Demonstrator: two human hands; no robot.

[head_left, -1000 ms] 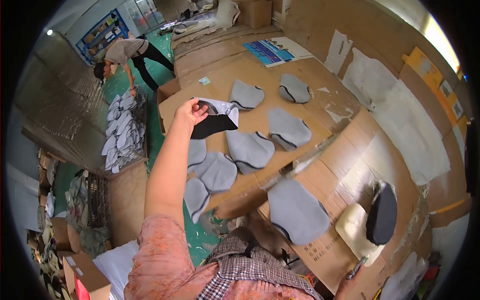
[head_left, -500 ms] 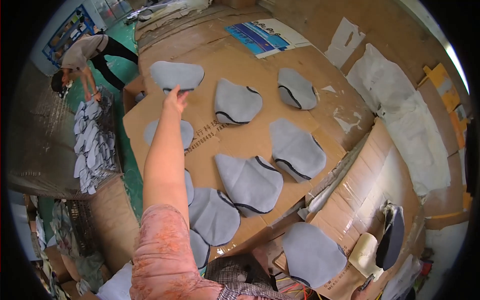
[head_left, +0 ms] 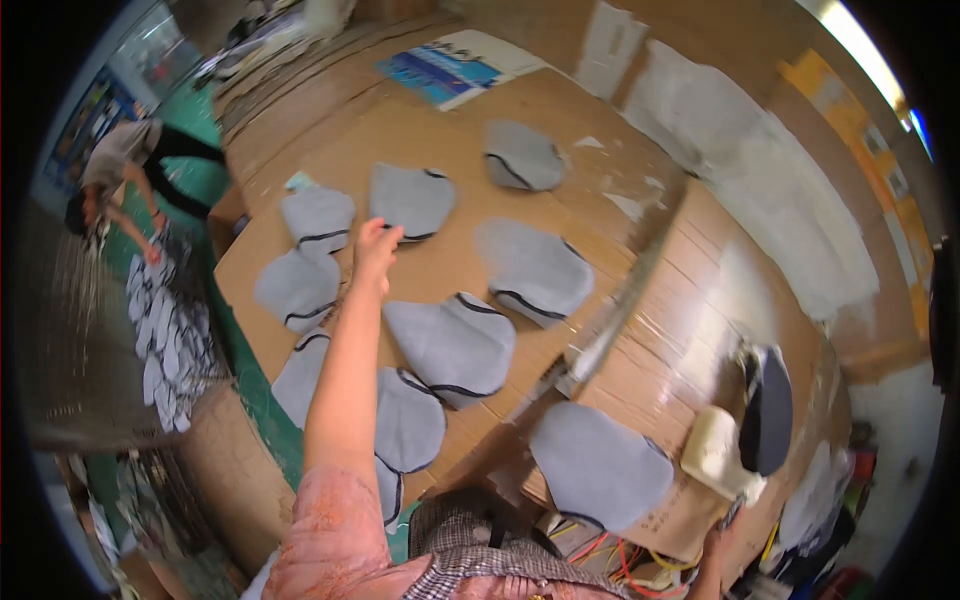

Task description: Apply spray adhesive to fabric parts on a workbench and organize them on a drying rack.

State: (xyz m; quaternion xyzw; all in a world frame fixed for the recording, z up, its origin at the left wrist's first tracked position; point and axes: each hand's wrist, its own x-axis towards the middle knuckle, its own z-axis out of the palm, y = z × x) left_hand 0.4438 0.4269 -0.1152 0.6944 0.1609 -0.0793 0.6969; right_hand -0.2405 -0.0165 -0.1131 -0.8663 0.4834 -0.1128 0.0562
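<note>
Far left of the frame: another person (head_left: 125,175) bends over a heap of grey pieces (head_left: 170,340) on the green floor (head_left: 245,385).

Next to that, left-middle, a big cardboard table (head_left: 440,130) has grey fabric pieces w/ black trim spread flat on it. The piece at the upper left (head_left: 318,218) lies by one below it (head_left: 298,288), and another one (head_left: 300,378) hangs at the table edge.

The left hand (head_left: 375,250) is stretched out from the bottom of the frame, arm in a pink sleeve. Its fingers are loose and open, holding nothing. The tips sit just at the lower edge of the grey piece in the upper middle (head_left: 410,200); can't tell if they touch it.

Middle: a big piece (head_left: 452,345) lies below the hand, w/ another (head_left: 408,420) under it near the bottom. More right, one piece (head_left: 535,270) lies in the middle and one (head_left: 522,155) is higher up. A blue printed sheet (head_left: 450,70) is at the top.

Lower right: a grey piece (head_left: 600,462) on a lower box, then a dark piece (head_left: 768,410) on a cream stand (head_left: 715,455).

The right hand (head_left: 722,545) is low at the bottom right edge, too small and dim, so can't tell if it's open or shut.

My guess on progress: most of the table is filled w/ pieces laid out, so lots is done. Some bare cardboard is left at the top and right, so a few more could fit
</note>
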